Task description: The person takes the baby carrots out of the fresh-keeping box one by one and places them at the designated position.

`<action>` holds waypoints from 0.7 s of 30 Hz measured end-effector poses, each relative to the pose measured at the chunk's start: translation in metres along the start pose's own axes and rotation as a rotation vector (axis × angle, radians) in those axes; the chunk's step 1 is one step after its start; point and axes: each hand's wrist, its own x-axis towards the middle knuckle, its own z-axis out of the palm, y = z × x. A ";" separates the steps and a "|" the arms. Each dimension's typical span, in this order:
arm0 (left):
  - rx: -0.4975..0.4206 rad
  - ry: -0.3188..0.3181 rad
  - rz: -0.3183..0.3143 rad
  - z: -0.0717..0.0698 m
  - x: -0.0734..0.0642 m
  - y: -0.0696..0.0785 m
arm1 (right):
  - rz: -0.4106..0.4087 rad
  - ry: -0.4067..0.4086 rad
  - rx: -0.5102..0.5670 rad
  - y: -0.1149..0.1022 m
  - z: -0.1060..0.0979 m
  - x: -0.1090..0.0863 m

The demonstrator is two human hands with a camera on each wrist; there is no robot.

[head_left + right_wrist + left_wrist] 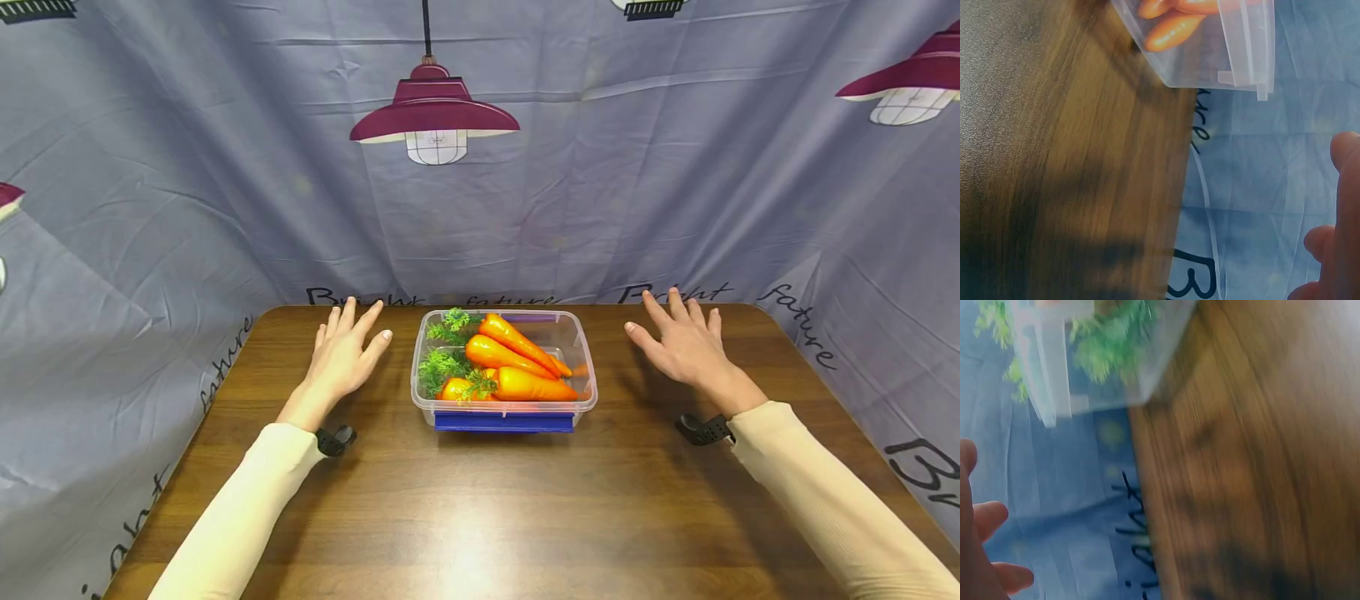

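Note:
A clear plastic container (504, 407) with a blue front latch (504, 422) stands near the table's far edge. Several orange carrots (510, 352) with feathery green tops (442, 367) lie inside it, their tips toward the right. My left hand (341, 354) hovers to the left of the container, fingers spread and holding nothing. On the other side, my right hand (684, 343) is raised with fingers apart, also without anything in it. Both wrist views show the container's side wall standing apart from the fingers.
The brown wooden table (495, 508) reaches back to a grey-blue curtain (555, 208) printed with lamps and lettering. Black wrist straps (705, 429) sit at the cuffs of the cream sleeves (255, 492).

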 end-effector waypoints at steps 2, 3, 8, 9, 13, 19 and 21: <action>-0.046 0.020 0.020 0.005 0.000 0.005 | -0.003 0.001 -0.004 0.001 0.000 0.000; -0.075 0.025 0.028 0.007 0.000 0.007 | -0.003 0.000 -0.007 0.001 0.000 -0.001; -0.204 0.051 0.066 0.019 -0.001 0.015 | -0.005 -0.008 -0.013 0.002 0.001 -0.001; -0.226 0.055 0.071 0.020 -0.001 0.015 | -0.004 -0.007 -0.012 0.002 0.001 -0.002; -0.311 0.062 0.072 0.026 -0.002 0.018 | 0.001 0.001 -0.005 0.003 0.001 -0.003; -0.379 0.073 0.049 0.033 -0.003 0.021 | 0.004 0.002 0.003 0.004 0.000 -0.005; -0.410 0.077 0.044 0.036 -0.003 0.022 | 0.005 0.003 0.003 0.004 0.000 -0.005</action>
